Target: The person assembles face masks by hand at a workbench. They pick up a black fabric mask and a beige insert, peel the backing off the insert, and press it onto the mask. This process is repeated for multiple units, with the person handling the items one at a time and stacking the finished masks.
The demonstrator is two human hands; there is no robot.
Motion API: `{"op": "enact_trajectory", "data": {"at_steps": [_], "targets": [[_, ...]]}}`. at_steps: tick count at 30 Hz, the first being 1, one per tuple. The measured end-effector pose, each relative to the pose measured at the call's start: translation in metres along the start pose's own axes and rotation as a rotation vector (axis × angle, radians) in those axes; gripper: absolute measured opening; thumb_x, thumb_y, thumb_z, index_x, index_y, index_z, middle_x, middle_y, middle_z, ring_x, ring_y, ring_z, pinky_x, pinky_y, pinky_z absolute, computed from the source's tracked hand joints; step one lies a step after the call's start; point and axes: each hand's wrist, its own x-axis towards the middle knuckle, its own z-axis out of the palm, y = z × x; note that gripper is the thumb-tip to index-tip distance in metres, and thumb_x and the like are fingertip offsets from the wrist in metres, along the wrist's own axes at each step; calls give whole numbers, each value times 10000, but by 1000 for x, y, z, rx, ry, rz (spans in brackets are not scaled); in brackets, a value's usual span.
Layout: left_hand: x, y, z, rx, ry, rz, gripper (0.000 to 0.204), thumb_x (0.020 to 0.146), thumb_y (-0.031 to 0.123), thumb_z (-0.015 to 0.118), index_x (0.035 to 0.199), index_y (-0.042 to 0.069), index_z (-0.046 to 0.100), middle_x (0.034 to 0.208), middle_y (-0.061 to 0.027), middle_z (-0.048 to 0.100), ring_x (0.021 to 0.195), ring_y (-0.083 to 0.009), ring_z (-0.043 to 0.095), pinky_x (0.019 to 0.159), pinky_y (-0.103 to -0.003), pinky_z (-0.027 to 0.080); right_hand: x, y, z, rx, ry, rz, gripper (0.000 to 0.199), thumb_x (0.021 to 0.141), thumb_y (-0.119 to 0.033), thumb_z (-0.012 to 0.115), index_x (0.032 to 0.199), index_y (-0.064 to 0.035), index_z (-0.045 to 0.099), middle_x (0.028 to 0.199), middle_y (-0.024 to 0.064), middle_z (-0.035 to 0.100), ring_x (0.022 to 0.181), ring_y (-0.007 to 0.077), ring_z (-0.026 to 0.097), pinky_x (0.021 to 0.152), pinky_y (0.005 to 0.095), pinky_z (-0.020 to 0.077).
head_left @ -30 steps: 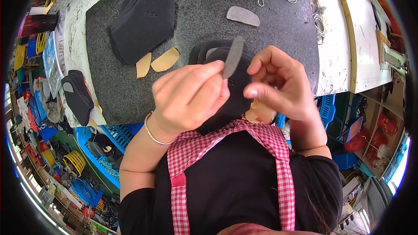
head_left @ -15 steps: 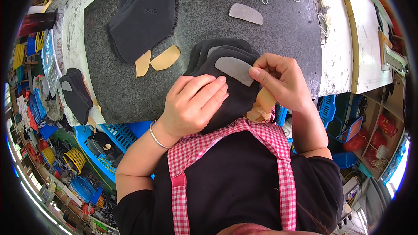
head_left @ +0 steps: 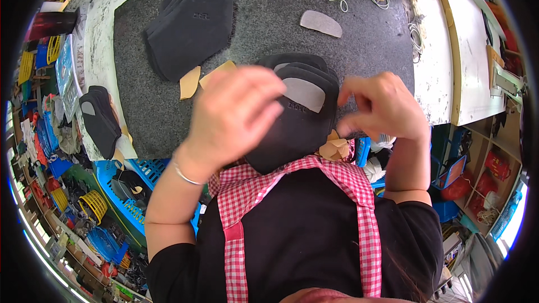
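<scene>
A stack of black foam pieces (head_left: pixel 283 134) lies at the near edge of the dark speckled tabletop (head_left: pixel 264 17). A grey oval patch (head_left: pixel 303 94) sits flat on the top piece. My left hand (head_left: pixel 236 118) hovers blurred above the stack's left side, fingers stretched out and holding nothing. My right hand (head_left: pixel 382 109) is raised beside the stack's right edge with its fingers curled in; I see nothing in it.
A second stack of black pieces (head_left: pixel 191 28) lies at the far left. Two tan slips (head_left: pixel 190 82) lie between the stacks. A loose grey patch (head_left: pixel 320 23), a white string (head_left: pixel 340 1) and tan scraps (head_left: pixel 335 148) are nearby. Blue baskets (head_left: pixel 126 191) stand below left.
The grey patch went from my fingers onto the top black piece. My right hand pressed it, then both hands lifted off the stack.
</scene>
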Motion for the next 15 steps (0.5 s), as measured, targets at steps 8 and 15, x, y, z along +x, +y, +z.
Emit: {"op": "enact_trajectory", "data": {"at_steps": [8,15], "targets": [[5,-106,-70,192,-89,-300,448,859,79,815,1293,46,711,1282,-184,741,1197,-347,711,1017,-433,568,61,36,-14,-33,495,-207,476,791,-405,901,1128,-86,792,1033,84,760,1052,293,668,900,415,543],[15,-65,-65,433,352,91,289,1010,101,668,1281,78,765,1040,-125,816,769,-221,770,691,-261,586,104,49,2,-194,656,-138,424,834,-343,867,1169,-101,771,1115,99,737,1060,300,691,926,426,554]]}}
